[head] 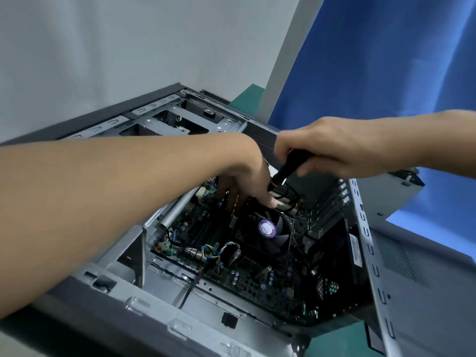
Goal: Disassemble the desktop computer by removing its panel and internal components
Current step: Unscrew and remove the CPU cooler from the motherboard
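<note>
Here, the desktop computer case lies on its side with its open face up, and the cooler fan with a purple sticker sits on the motherboard near the middle of it. Just above the fan, the left hand reaches down into the case, fingers pointing down and thumb tip at the fan's upper edge. Whether those fingers pinch anything cannot be told, as they are partly hidden. Just beside that hand, above and right of the fan, the right hand has its fingers curled round the black handle of a screwdriver, which slants down toward the fan's upper right corner. Left of and below the fan, a twist of blue, yellow and black wires lies on the board. Far above and left of the fan stands the metal drive cage. Right of the fan, past the case's slotted edge, lies a grey perforated panel. A green table shows below the fan, under the case, and a blue cloth hangs well above and right.
</note>
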